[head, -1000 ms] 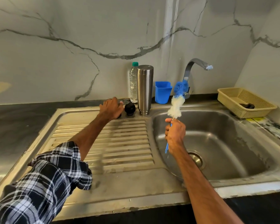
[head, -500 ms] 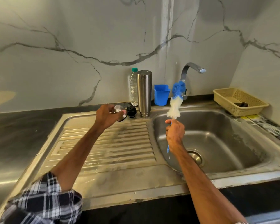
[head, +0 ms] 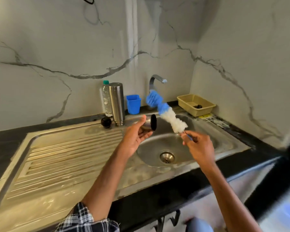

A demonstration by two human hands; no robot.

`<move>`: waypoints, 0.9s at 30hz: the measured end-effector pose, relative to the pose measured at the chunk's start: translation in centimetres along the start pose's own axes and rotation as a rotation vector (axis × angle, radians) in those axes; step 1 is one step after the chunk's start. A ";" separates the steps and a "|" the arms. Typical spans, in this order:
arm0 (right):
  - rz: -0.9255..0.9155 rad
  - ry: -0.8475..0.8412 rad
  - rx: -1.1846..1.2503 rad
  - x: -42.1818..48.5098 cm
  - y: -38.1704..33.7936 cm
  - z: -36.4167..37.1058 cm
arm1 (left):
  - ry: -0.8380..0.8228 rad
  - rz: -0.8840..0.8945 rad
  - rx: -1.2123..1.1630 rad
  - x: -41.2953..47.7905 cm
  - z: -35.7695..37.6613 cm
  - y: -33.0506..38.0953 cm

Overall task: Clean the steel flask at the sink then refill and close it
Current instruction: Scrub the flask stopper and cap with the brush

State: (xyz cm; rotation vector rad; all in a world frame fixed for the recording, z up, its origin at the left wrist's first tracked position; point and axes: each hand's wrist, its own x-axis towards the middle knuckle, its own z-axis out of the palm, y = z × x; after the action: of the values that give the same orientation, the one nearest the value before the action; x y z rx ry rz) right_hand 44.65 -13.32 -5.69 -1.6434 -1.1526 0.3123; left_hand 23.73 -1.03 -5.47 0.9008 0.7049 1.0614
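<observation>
The steel flask (head: 117, 103) stands upside down at the back of the draining board, beside a black stopper (head: 106, 122). My left hand (head: 135, 135) holds the flask's steel cap (head: 151, 125) over the left side of the sink basin (head: 206, 131), its dark inside facing right. My right hand (head: 197, 146) pinches the handle of a blue and white bottle brush (head: 166, 113). The brush head tilts up and left, just right of the cap, apart from it.
A clear plastic bottle (head: 105, 99) stands behind the flask. A blue cup (head: 133, 104) and the tap (head: 156, 80) are at the back of the sink. A beige basket (head: 186, 102) sits at the right. The drain (head: 167, 157) lies below my hands.
My left hand lifted the steel cap off the draining board and carried it right, over the basin. My right hand tilted the brush leftward toward the cap. The camera view shifted.
</observation>
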 end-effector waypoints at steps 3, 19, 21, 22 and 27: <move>0.014 0.023 -0.058 -2.0 1.6 -2.6 | 0.013 -0.005 -0.026 0.2 0.6 -1.2; -0.143 0.064 -0.315 -6.0 5.1 -6.4 | 0.044 0.039 0.333 0.2 0.1 -3.5; -0.204 0.086 -0.341 -6.1 5.3 -6.2 | 0.036 0.050 0.349 -0.2 0.0 -3.2; -0.223 0.097 -0.355 -6.1 5.4 -6.2 | 0.029 0.054 0.362 -0.3 -0.1 -3.0; -0.274 0.202 -0.390 -5.8 5.3 -4.6 | -0.012 0.075 0.532 -0.5 -0.2 -3.7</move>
State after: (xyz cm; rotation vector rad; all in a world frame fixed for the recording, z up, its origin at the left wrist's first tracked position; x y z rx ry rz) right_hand 47.67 -20.55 -10.19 -1.7711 -1.3195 -0.2645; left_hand 24.97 -2.27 -8.79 1.3958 0.9716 0.9460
